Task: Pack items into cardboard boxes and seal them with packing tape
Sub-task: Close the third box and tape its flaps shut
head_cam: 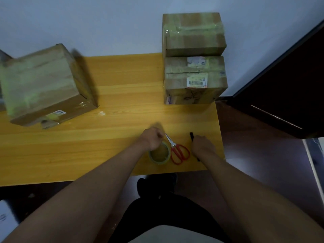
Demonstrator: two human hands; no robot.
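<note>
A roll of clear packing tape (159, 155) lies flat near the table's front edge. My left hand (152, 138) sits on its far rim with fingers curled over it. Red-handled scissors (178, 152) lie just right of the roll, blades pointing away. My right hand (202, 145) covers a thin black marker (191, 136) and curls round it; only the marker's ends show. A taped cardboard box (43, 85) stands at the left. At the far right, two taped boxes are stacked: the upper box (192, 34) on the lower box (194, 79).
The wooden table (105, 137) ends just right of my right hand. Dark floor and a dark door (289, 85) lie beyond it. A white object (7, 220) sits on the floor at lower left. My legs are below the front edge.
</note>
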